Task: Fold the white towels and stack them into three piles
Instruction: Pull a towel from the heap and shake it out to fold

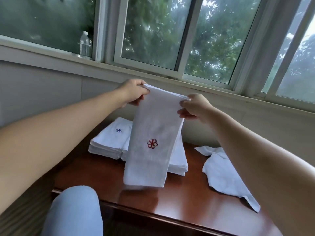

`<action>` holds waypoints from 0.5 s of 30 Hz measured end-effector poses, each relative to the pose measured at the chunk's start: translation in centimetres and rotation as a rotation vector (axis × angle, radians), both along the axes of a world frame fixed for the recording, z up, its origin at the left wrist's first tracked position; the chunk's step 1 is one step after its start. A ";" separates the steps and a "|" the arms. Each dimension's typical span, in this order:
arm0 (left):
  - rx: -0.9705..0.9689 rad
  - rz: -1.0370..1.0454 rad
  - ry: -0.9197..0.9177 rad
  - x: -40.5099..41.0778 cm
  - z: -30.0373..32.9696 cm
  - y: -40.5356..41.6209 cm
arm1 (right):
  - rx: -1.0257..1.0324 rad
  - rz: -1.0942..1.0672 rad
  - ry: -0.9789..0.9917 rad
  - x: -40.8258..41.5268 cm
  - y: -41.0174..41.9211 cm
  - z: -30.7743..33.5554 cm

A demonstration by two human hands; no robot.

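My left hand and my right hand were raised at the centre of the frame, each pinching one upper corner of a folded white towel between thumb and curled fingers. The towel hung down as a long narrow strip; a red flower emblem faced me at mid-length, and its lower edge hung just above the desk, a glossy reddish-brown surface in the lower centre.

Behind the hanging towel, at centre frame, lay a stack of folded towels; its top towel bore a blue flower emblem. A second stack sat beside it, largely hidden by the strip, so I could not tell its full extent. At the right of the frame an unfolded towel lay crumpled on the desk, well apart from the stacks.

My knee in light blue fabric showed at the lower left. A clear plastic bottle stood on the window sill at the upper left.
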State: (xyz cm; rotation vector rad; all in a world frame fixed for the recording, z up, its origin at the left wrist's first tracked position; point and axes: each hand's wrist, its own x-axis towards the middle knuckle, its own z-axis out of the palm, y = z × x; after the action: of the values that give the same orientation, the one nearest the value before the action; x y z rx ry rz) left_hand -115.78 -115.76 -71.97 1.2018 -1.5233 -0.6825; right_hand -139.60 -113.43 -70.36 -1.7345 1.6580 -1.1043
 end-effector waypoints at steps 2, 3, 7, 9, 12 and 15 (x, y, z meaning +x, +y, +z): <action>0.020 -0.009 0.099 1.6 0.5 0.8 | -0.024 0.049 -0.081 2.4 -0.7 0.4; 0.016 -0.005 0.140 2.4 0.8 1.1 | -0.051 0.067 -0.110 3.4 -1.1 0.5; -0.050 0.056 0.245 5.7 1.4 1.8 | -0.155 0.134 -0.210 7.1 -2.5 0.5; -0.091 0.086 0.266 7.2 1.5 1.7 | -0.189 0.168 -0.246 8.9 -3.1 0.1; -0.181 0.137 0.286 9.0 1.2 1.1 | -0.208 0.230 -0.346 11.2 -4.1 -0.7; -0.262 0.180 0.291 10.5 0.6 -0.1 | -0.212 0.259 -0.404 13.2 -5.6 -1.7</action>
State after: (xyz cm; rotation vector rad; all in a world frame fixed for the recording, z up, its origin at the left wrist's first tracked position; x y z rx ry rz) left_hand -105.25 -115.86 -71.35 0.9800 -1.2032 -0.4957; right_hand -126.39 -118.99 -72.11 -1.6552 1.0746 -1.4284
